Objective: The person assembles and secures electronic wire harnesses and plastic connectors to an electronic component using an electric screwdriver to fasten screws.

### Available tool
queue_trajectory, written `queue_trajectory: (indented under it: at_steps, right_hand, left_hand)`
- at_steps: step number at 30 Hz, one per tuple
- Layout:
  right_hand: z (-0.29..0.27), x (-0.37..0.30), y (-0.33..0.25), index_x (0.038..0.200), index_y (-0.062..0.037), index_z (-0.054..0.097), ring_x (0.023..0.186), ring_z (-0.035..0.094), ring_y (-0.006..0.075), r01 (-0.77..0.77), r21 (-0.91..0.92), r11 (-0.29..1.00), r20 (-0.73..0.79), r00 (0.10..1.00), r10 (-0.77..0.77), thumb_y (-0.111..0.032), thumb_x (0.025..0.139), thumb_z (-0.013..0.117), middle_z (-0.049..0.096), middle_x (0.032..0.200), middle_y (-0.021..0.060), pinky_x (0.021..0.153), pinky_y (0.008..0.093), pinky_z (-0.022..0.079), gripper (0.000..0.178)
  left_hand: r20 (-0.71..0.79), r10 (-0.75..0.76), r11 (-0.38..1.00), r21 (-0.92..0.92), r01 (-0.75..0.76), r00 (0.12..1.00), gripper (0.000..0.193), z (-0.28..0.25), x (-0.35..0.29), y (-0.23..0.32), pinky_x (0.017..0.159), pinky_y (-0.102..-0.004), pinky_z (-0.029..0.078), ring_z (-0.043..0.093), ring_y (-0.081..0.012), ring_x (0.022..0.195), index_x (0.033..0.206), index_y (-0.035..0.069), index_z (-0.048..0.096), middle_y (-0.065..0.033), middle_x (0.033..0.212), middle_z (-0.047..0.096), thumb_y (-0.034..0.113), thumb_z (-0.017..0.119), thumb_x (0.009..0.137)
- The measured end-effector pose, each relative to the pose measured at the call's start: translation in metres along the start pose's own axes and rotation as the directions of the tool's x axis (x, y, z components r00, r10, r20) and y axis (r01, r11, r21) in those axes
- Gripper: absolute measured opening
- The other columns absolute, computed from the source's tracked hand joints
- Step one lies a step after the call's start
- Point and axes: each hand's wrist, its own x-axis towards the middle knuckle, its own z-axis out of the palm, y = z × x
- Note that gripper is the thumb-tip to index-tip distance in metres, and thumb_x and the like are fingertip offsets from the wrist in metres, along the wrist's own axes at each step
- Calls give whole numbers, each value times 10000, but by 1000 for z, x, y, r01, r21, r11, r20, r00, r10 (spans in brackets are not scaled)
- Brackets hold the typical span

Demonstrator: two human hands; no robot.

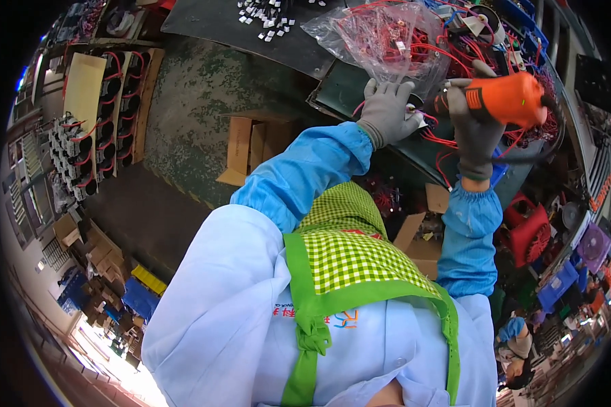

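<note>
My right hand, in a grey glove, grips an orange corded power tool. The tool's dark front end points left, toward my other hand. My left hand, gloved too, lies at the edge of the dark green work surface. Its thumb and fingers close around a small dark part with a white piece and thin wires; the fingers partly hide it. Red wires run across the surface between both hands. Just beyond my left hand lies a clear plastic bag of red wired pieces.
Tangled wires and a blue bin crowd the far right. Small white-tipped parts lie on a dark table. Cardboard boxes stand below, left and near my apron. A red stool and another person are at right.
</note>
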Motion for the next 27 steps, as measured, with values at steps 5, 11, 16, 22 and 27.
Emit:
queue_trajectory:
  at_steps: [5,11,16,22,27]
  right_hand:
    - [-10,-7,12,1186,42,475,842,621,144,89,51,995,-16,996,-88,-9,769,615,662,914,91,843,314,496,444]
    - [-2,-20,6,1210,50,425,894,630,227,128,95,987,-59,991,-123,-71,754,627,647,940,125,898,382,485,513]
    - [0,-23,13,1238,35,375,877,634,240,109,90,990,20,994,-111,-33,757,598,638,907,108,909,413,486,535]
    - [6,-19,11,1256,35,346,789,634,230,62,118,991,44,997,-68,17,759,549,624,829,95,870,421,504,537]
    - [6,-21,6,1246,41,345,758,627,222,24,109,994,-24,999,-22,5,735,531,605,774,94,835,421,520,544]
  left_hand:
    - [70,-91,991,106,83,993,938,8,1,12,1053,-505,236,439,-306,1227,1303,7,437,-174,1224,534,591,732,630]
    - [217,346,919,118,-377,913,873,3,24,-19,1051,-497,258,443,-258,1237,1313,95,460,-72,1251,537,551,737,622]
    - [272,180,977,58,-203,945,849,-2,13,-8,1029,-514,293,449,-279,1220,1289,102,479,-80,1255,532,546,742,614]
    - [362,383,923,-112,-368,850,894,4,26,-28,1012,-486,346,456,-317,1205,1355,152,445,-95,1318,491,442,788,581]
    - [513,449,881,-118,-458,732,849,-2,36,-21,1002,-451,375,449,-322,1216,1330,148,456,-94,1324,482,424,791,600]
